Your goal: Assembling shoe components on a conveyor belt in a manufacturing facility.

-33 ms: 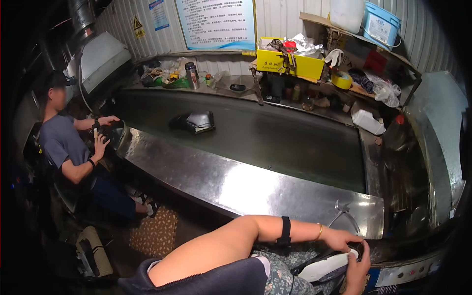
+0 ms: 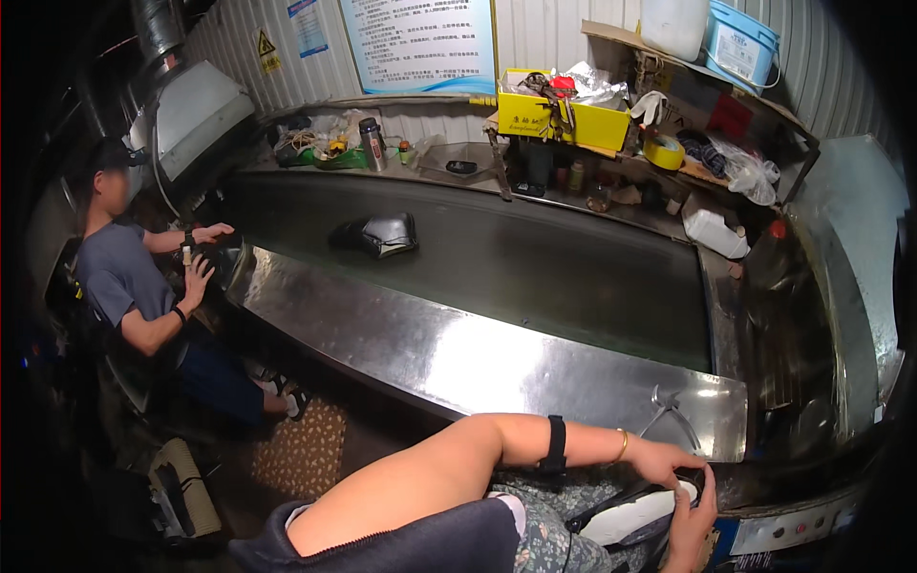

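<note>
Over my lap I hold a dark shoe point(image 2: 626, 519) with its white underside turned up. My left hand point(image 2: 666, 464), with a gold bangle at the wrist, is closed on the shoe's far end. From the right, my right hand point(image 2: 693, 525) wraps its fingers round the same end, and the two hands' fingertips nearly meet there. Their grip hides part of that end. Just beyond my left hand, a pair of metal pincers point(image 2: 674, 413) lies on the shiny metal ledge point(image 2: 382, 334).
A black shoe point(image 2: 384, 235) lies on the wide dark belt point(image 2: 535, 272). At the left a co-worker point(image 2: 134, 277) has both hands at a dark object. Behind the belt stand a flask point(image 2: 372, 145) and a yellow box point(image 2: 564, 118). A control panel point(image 2: 798, 528) is at lower right.
</note>
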### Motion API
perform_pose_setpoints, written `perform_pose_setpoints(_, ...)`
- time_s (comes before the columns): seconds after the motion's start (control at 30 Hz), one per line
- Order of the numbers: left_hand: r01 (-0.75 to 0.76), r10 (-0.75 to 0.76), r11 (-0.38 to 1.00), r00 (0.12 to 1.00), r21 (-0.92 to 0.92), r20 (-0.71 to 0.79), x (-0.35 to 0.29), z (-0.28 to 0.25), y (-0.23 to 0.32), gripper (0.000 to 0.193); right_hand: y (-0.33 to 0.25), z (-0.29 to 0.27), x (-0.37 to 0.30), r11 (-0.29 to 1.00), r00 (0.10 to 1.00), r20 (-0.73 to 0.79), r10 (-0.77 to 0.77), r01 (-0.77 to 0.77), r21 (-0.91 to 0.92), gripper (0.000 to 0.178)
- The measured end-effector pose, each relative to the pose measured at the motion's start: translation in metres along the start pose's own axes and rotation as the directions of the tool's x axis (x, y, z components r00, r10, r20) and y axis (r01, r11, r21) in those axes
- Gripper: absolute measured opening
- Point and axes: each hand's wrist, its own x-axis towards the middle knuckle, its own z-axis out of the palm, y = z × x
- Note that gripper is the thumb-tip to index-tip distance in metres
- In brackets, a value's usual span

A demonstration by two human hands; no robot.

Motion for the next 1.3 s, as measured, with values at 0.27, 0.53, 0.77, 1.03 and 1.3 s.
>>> perform_pose_setpoints(0.27,0.086,-0.044,0.989,0.950,0.122,-0.308,0.027,0.033,-0.020,0.090,0.037,-0.006,0.012,0.964,0.965,0.208,0.159,-0.197,0.179,0.023)
perform_pose_setpoints(0.53,0.216,-0.213,0.976,0.931,-0.023,-0.296,0.046,0.024,-0.035,0.077,0.045,0.027,-0.101,0.926,0.983,0.089,0.159,-0.117,-0.360,0.028)
perform_pose_setpoints(0.77,0.220,-0.360,0.814,0.917,-0.538,-0.171,0.034,0.012,-0.013,0.066,0.059,-0.014,-0.080,0.763,0.809,-0.016,0.588,-0.548,0.343,0.028)
perform_pose_setpoints(1.03,0.320,-0.386,0.917,0.863,-0.239,-0.327,0.020,0.044,-0.039,0.063,0.033,0.040,-0.082,0.110,0.410,0.387,0.826,-0.790,0.603,0.045)
perform_pose_setpoints(1.3,0.395,-0.444,0.887,0.870,-0.238,-0.212,0.031,0.042,-0.035,0.066,0.049,0.014,-0.080,0.832,0.756,0.378,0.533,-0.549,-0.077,0.043)
